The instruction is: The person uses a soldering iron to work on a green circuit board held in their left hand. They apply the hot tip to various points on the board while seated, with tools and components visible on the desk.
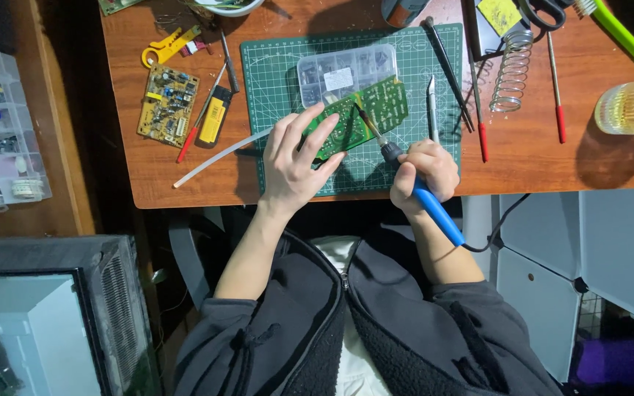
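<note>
A green circuit board was held over a dark green gridded cutting mat, and a blue-handled soldering iron was gripped. A yellowish board was seen on the reddish-brown woodgrain worktop.

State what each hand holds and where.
Left hand steadies the green circuit board by its near end; right hand holds the soldering iron by its blue handle.
</note>
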